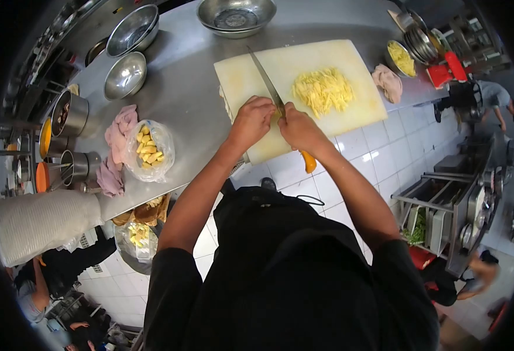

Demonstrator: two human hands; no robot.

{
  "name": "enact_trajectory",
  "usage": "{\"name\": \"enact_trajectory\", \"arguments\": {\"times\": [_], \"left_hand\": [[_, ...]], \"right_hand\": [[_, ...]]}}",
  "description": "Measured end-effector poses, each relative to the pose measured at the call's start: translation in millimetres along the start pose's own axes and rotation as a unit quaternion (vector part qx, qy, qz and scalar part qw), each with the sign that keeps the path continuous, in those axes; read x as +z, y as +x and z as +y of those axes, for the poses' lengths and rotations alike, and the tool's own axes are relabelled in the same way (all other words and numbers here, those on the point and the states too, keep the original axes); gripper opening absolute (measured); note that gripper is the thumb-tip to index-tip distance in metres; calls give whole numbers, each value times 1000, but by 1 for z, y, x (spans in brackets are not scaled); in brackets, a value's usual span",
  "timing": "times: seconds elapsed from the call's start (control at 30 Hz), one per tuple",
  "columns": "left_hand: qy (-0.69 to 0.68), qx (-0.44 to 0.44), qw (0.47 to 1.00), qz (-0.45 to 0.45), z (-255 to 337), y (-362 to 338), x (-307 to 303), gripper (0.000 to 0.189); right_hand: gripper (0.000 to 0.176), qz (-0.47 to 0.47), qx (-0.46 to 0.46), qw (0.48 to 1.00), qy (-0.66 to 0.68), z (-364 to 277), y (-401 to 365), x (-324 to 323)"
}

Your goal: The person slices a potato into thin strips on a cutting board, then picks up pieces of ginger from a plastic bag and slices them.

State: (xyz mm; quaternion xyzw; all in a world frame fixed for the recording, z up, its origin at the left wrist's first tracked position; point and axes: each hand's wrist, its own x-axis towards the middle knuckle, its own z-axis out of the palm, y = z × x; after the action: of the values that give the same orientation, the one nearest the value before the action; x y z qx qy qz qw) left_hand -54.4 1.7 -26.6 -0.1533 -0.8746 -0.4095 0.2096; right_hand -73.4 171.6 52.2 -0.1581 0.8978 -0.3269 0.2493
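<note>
A knife (267, 78) with a long blade and an orange handle lies over the white cutting board (251, 146), its tip pointing away from me. My right hand (301, 126) is wrapped around it where blade meets handle, and the handle's end sticks out below the palm. Close against the blade's left side, my left hand (252, 121) has its fingers pressed together; whatever they pinch is too hidden to make out. To the right on the board sits a pile of thin pale-yellow vegetable strips (323, 92).
Left of the board, a clear plastic bag (167, 153) holds peeled yellow pieces beside a pink cloth (116, 140). Metal bowls (236, 16) stand at the back. A bowl of yellow strips (401, 57) and another cloth (387, 83) lie right. Other people (494, 96) are around the kitchen.
</note>
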Motion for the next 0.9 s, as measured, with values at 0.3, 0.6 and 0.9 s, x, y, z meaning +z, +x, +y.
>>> {"name": "enact_trajectory", "arguments": {"times": [0.3,0.6,0.9], "left_hand": [[-1,-8,1000,10,3,-3,3,14],[-2,-1,1000,1,3,-1,1,14],[5,3,1000,6,2,2,3,14]], "right_hand": [[26,-7,6,1000,5,-4,-8,-2],[21,-10,20,1000,12,-13,-14,-7],[23,-19,32,999,28,-15,-8,-9]]}}
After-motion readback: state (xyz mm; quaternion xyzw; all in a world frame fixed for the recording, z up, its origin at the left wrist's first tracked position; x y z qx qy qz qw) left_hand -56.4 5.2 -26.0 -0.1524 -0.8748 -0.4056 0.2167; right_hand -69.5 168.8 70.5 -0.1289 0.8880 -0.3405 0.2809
